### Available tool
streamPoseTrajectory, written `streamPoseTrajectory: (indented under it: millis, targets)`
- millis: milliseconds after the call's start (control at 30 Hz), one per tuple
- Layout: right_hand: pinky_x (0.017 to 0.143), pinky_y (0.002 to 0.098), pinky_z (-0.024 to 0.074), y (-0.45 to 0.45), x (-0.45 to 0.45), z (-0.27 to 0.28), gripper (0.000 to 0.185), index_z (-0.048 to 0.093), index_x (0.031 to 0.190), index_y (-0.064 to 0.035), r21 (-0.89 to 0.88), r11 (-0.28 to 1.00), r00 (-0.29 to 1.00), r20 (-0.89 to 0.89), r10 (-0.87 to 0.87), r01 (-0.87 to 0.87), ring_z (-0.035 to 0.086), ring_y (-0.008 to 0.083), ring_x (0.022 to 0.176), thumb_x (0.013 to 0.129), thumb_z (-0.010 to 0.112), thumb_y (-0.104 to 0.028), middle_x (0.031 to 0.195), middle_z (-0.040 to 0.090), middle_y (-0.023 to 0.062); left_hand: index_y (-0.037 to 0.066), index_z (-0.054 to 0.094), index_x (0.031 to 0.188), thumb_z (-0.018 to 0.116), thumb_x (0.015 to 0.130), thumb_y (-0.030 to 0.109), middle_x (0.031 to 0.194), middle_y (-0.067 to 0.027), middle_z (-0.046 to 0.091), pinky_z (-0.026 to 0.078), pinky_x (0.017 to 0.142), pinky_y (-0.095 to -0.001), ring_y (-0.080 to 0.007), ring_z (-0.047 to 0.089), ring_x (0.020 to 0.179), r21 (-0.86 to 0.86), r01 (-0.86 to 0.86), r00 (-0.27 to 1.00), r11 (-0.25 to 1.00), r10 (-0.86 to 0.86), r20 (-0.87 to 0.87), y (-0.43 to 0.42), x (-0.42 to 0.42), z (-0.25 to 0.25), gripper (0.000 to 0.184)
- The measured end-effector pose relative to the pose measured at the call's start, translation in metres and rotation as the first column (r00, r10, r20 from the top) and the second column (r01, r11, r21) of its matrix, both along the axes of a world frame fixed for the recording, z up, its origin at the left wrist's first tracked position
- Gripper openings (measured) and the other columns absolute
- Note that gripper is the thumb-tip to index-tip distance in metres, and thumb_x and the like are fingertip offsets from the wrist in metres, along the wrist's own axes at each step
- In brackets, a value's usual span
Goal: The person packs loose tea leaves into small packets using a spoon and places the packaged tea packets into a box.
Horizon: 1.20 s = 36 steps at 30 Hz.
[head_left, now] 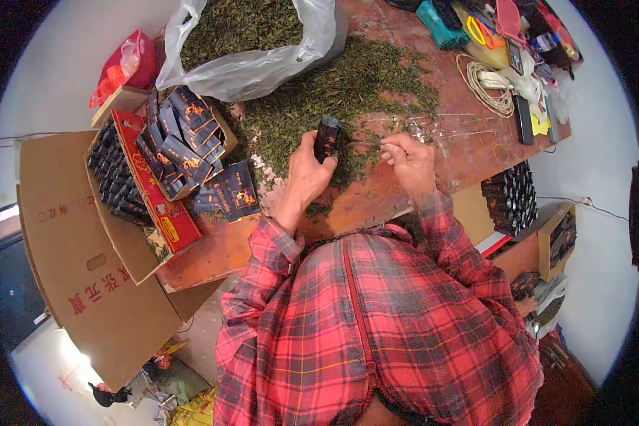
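My left hand is wrapped round a small black tea packet, held upright with its top end facing away from me. To the right, my right hand pinches a thin spoon-like tool that points left toward the packet; its far end is hard to make out. Loose dried tea leaves lie spread over the red-brown table around both hands. Beyond them, a clear plastic bag stands open, full of the same leaves.
Flat black packets overflow a small box on the left, beside a carton of filled ones. More filled packets stand stacked at right. A coiled white cable and a phone lie at the far right.
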State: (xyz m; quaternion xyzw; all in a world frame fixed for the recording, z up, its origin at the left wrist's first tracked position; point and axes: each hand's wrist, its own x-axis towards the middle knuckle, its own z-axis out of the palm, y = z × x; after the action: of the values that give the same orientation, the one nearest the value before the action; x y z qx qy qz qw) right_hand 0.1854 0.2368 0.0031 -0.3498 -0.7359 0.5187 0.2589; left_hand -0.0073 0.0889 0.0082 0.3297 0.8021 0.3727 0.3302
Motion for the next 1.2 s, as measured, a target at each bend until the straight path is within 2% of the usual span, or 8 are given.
streamPoseTrajectory:
  millis: [133,233,567,733,833,933,1033,1200]
  targets:
    - [0.068,0.0278,0.0576,0.001,0.003,-0.005,0.014,0.075,0.105,-0.0003,-0.066,0.998,1.000,0.004,-0.023,0.023,0.072,0.0123,0.075,0.100,0.064,-0.005,0.086,0.075,0.0071,-0.003,0.049,0.137,0.070,0.084,0.020,0.110,-0.0295,0.071,0.052,0.092,-0.0513,-0.0481,0.069,0.103,0.099,-0.024,0.998,0.995,0.030,-0.054,0.000,0.005,-0.003,0.061]
    - [0.069,0.0267,0.0573,0.001,0.006,-0.015,0.014,0.075,0.107,0.0002,-0.109,0.994,0.998,-0.043,-0.036,0.031,0.072,0.0118,0.077,0.101,0.063,-0.004,0.088,0.076,0.0063,-0.002,0.048,0.137,0.070,0.085,0.019,0.112,-0.0297,0.070,0.052,0.093,-0.0504,-0.0479,0.068,0.104,0.041,-0.024,0.999,0.999,0.023,0.025,0.001,0.007,0.012,0.060]
    - [0.071,0.0257,0.0571,-0.001,0.013,-0.004,0.017,0.073,0.111,0.0038,-0.278,0.954,0.987,-0.078,-0.137,0.111,0.072,0.0121,0.081,0.102,0.060,-0.003,0.095,0.077,0.0084,-0.001,0.048,0.138,0.069,0.086,0.016,0.110,-0.0271,0.071,0.052,0.090,-0.0492,-0.0452,0.070,0.101,0.111,-0.020,1.000,0.994,0.019,0.003,-0.008,0.014,0.018,0.059]
    - [0.070,0.0258,0.0572,0.001,0.015,-0.010,0.016,0.073,0.110,0.0040,-0.224,0.969,0.982,-0.137,-0.132,0.099,0.072,0.0126,0.081,0.102,0.060,-0.001,0.096,0.077,0.0088,-0.001,0.048,0.139,0.069,0.086,0.016,0.113,-0.0274,0.071,0.052,0.091,-0.0483,-0.0448,0.069,0.102,0.166,-0.024,1.000,0.986,0.026,-0.012,-0.013,0.015,0.012,0.059]
    - [0.069,0.0257,0.0571,0.002,0.016,-0.010,0.016,0.073,0.109,0.0039,-0.210,0.974,0.975,-0.184,-0.122,0.082,0.071,0.0125,0.080,0.101,0.060,0.000,0.096,0.077,0.0091,-0.002,0.048,0.139,0.069,0.086,0.016,0.116,-0.0285,0.069,0.051,0.094,-0.0487,-0.0450,0.068,0.107,0.166,-0.043,0.998,0.985,0.035,0.052,-0.016,0.013,0.006,0.060]
    - [0.069,0.0254,0.0567,0.004,0.017,-0.007,0.015,0.073,0.109,0.0036,-0.229,0.970,0.966,-0.218,-0.136,0.085,0.071,0.0119,0.080,0.101,0.060,0.000,0.096,0.077,0.0093,-0.003,0.048,0.139,0.068,0.085,0.015,0.119,-0.0303,0.067,0.050,0.096,-0.0500,-0.0466,0.066,0.111,0.169,-0.045,0.999,0.985,0.041,0.025,-0.019,0.012,0.007,0.060]
    - [0.069,0.0253,0.0564,0.005,0.016,0.006,0.015,0.073,0.108,0.0037,-0.225,0.969,0.965,-0.213,-0.155,0.106,0.070,0.0116,0.079,0.101,0.060,0.000,0.096,0.077,0.0097,-0.001,0.046,0.142,0.070,0.086,0.018,0.119,-0.0265,0.071,0.052,0.095,-0.0463,-0.0434,0.068,0.109,0.123,-0.034,0.994,0.992,0.046,-0.100,-0.025,0.009,-0.004,0.064]
    - [0.069,0.0254,0.0563,0.008,0.016,0.031,0.015,0.073,0.108,0.0043,-0.194,0.971,0.966,-0.187,-0.178,0.141,0.070,0.0117,0.079,0.101,0.061,0.000,0.095,0.076,0.0102,-0.003,0.046,0.143,0.069,0.084,0.017,0.125,-0.0293,0.066,0.051,0.097,-0.0482,-0.0464,0.067,0.109,0.176,0.001,0.972,0.984,0.041,-0.233,-0.029,0.008,-0.020,0.066]
